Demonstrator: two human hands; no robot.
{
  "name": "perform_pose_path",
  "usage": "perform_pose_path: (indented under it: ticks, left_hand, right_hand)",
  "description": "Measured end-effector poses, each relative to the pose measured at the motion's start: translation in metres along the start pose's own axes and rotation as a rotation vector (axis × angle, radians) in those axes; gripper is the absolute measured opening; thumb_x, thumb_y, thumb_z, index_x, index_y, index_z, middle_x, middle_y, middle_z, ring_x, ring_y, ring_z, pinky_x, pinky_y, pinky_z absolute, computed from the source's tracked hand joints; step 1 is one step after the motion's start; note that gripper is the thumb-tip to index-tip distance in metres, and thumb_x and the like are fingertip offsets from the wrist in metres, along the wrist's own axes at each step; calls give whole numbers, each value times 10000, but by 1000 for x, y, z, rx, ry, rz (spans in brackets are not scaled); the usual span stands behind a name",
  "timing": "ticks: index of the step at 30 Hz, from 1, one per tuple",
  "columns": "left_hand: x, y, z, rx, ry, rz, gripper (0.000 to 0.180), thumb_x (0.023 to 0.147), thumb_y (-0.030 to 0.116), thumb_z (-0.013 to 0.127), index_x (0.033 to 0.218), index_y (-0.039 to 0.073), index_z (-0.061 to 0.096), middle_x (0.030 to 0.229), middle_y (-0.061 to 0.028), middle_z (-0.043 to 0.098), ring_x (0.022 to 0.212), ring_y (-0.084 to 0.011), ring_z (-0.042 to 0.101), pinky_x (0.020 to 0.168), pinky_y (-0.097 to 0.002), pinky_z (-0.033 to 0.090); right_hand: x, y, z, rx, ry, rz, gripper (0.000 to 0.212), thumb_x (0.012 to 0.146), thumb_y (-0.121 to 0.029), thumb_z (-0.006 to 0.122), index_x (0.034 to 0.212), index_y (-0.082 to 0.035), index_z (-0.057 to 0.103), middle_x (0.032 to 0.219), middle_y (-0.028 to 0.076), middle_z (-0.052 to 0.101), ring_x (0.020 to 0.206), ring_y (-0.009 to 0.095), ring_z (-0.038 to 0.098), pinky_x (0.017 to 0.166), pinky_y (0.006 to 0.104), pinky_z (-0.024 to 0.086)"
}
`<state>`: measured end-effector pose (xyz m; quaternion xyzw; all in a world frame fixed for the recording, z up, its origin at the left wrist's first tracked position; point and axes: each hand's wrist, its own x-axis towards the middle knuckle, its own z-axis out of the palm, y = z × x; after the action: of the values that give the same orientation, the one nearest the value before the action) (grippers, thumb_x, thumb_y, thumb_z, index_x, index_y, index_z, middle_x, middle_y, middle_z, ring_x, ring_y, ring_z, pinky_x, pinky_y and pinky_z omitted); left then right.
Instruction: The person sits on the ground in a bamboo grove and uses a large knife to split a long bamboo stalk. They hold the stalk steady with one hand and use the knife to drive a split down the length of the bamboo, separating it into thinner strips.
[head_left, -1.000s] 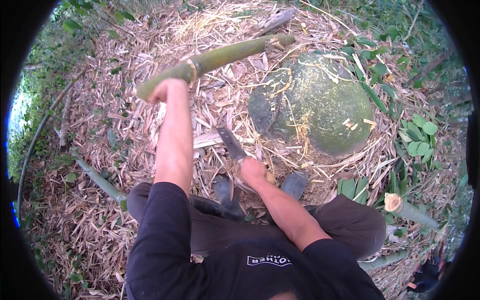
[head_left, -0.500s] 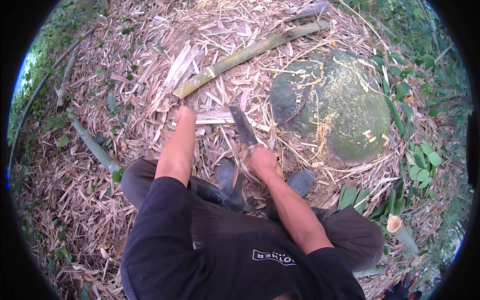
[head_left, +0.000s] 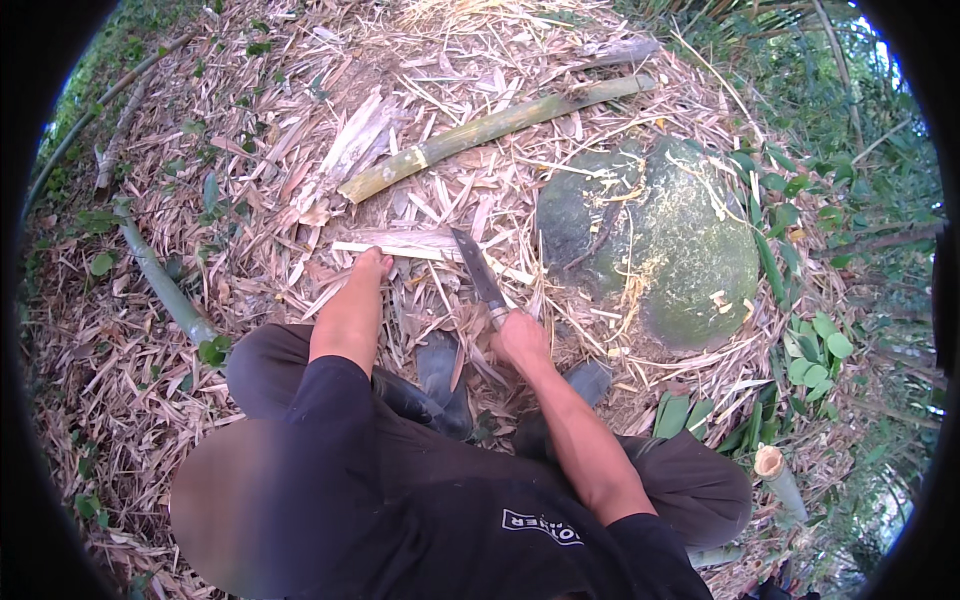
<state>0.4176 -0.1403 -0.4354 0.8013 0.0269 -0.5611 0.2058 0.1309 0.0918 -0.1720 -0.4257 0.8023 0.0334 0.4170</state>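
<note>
My right hand [head_left: 522,338] is wrapped round the handle of a machete [head_left: 478,270], its dark blade slanting forward and left. My left hand [head_left: 372,262] is closed on a thin pale bamboo strip [head_left: 420,252] that runs sideways in front of me. One end of the strip sticks out left of that hand. Its other end reaches the machete blade; whether they touch I cannot tell. Both hands are low over the leaf litter, ahead of my dark boots [head_left: 440,375].
A long bamboo pole [head_left: 480,128] lies beyond my hands. To the right sits a large mossy boulder [head_left: 690,250] scattered with shavings. A green bamboo length [head_left: 165,275] lies at left; a cut bamboo end [head_left: 770,462] stands at lower right. Dry leaves cover the ground, with green plants around.
The view has shifted slightly. My left hand now sits further along the bamboo strip, whose left end shows past it. My right hand still holds the machete at much the same angle.
</note>
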Motion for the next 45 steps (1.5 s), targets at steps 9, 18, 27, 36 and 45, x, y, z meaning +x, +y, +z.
perform_pose_path:
  ticks: [9,18,27,36,45]
  left_hand:
    - [-89,43,14,-2,298,551,516,854,355,713,1187,-38,676,1138,-238,710,1074,-378,676,945,-430,524]
    - [-351,124,43,-119,47,1431,316,881,215,628,1011,-71,654,932,-211,706,860,-356,663,836,-442,492]
    - [-559,24,84,-47,-437,1710,202,858,73,623,891,-125,627,732,-164,663,625,-219,610,611,-381,491]
    - [-636,-83,132,50,-681,1707,184,868,-13,657,1033,-71,599,778,-106,660,626,-132,621,568,-276,515]
    - [-612,-130,146,307,-733,1720,274,926,-4,647,1160,-75,524,925,-120,645,773,-130,658,605,-244,559]
  right_hand:
    - [17,-10,-77,277,-190,63,226,791,-213,681,881,-6,684,745,111,696,689,172,682,684,325,550]
    - [-55,-34,-298,244,255,-288,187,829,-226,656,807,-65,564,670,39,616,567,127,610,571,302,544]
    - [-188,73,-312,521,563,-460,229,768,-126,625,977,-32,636,678,33,584,613,97,561,583,299,451]
    - [-191,121,-242,583,764,-323,383,749,-134,690,1082,5,562,743,201,635,705,419,651,662,454,505]
    - [-180,139,-229,559,693,-299,433,767,-174,729,1129,-2,565,821,204,686,763,417,690,699,481,538]
